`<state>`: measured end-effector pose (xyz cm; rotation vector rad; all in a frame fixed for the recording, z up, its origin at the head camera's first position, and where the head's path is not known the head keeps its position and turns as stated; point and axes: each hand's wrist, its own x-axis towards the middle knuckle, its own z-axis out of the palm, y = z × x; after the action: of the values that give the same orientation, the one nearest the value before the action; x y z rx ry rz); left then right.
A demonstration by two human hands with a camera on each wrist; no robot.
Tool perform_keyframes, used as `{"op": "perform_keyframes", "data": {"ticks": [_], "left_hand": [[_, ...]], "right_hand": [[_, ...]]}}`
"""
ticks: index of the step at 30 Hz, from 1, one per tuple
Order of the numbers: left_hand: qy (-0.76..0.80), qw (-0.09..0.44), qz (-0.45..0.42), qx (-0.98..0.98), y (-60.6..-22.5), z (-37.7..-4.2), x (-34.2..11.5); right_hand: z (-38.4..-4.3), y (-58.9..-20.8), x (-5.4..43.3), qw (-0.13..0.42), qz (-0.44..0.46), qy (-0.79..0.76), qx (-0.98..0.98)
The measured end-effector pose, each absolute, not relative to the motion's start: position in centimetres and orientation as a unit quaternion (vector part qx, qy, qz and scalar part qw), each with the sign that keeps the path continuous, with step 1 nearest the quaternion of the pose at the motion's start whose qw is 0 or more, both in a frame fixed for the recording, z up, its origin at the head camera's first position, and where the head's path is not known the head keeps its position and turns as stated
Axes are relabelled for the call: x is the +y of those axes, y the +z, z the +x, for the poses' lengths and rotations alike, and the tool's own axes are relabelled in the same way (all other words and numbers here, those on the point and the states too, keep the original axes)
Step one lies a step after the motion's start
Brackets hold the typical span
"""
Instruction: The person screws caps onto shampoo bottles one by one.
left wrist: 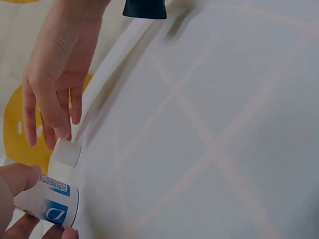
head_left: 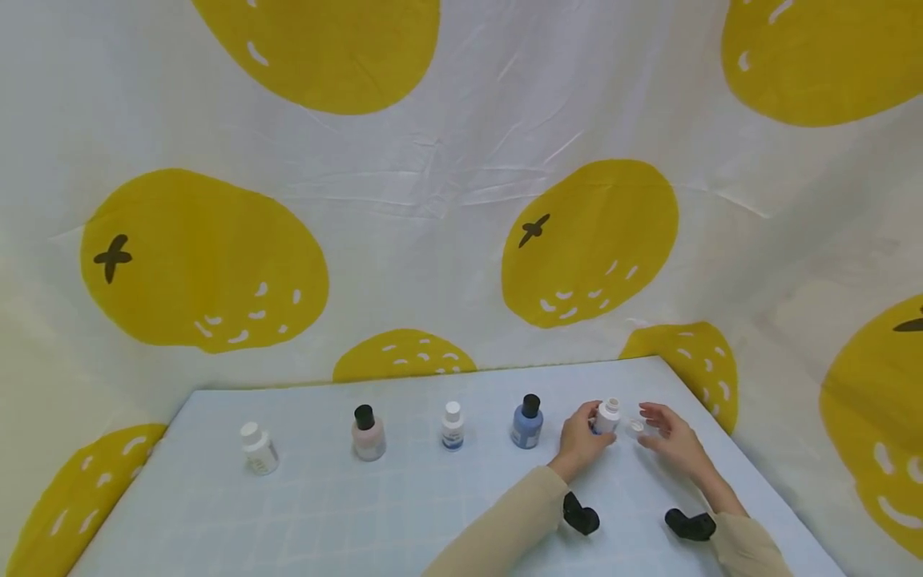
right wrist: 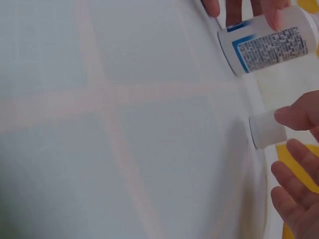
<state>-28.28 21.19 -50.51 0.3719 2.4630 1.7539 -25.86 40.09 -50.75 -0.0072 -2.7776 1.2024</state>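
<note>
My left hand (head_left: 580, 441) grips a white bottle (head_left: 608, 417) with a blue and white label, its mouth uncapped. In the left wrist view the label of this bottle (left wrist: 50, 204) faces the camera, thumb on one side and fingers on the other. A small white cap (right wrist: 266, 130) stands on the table beside the bottle. Around the far side of that cap is my right hand (head_left: 674, 439), its fingers spread apart. The thumb tip of the right hand (right wrist: 299, 194) is at the cap's edge; whether it touches is hard to tell.
Left of the hands, a blue bottle with black cap (head_left: 527, 425), a small white bottle (head_left: 453, 429), a pink bottle with black cap (head_left: 368, 437) and another white bottle (head_left: 259, 450) stand in a row on the pale table (head_left: 324, 521). A patterned curtain (head_left: 404, 264) hangs behind.
</note>
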Motion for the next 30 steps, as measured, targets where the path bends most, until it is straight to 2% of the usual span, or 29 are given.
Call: {"op": "perform_keyframes", "data": {"ticks": [9, 22, 30], "left_hand": [[0.577, 0.023, 0.11, 0.809, -50.7, -28.5, 21.1], [0.586, 0.027, 0.098, 0.804, -50.2, -27.0, 21.2], [0.59, -0.018, 0.082, 0.803, -50.2, -26.9, 20.5]], "right_hand": [[-25.9, -50.8, 38.9, 0.052, 0.001, 0.398, -0.916], [-26.1, -51.3, 39.1, 0.045, -0.034, 0.386, -0.921], [-26.4, -51.7, 39.1, 0.06, -0.043, 0.383, -0.921]]}}
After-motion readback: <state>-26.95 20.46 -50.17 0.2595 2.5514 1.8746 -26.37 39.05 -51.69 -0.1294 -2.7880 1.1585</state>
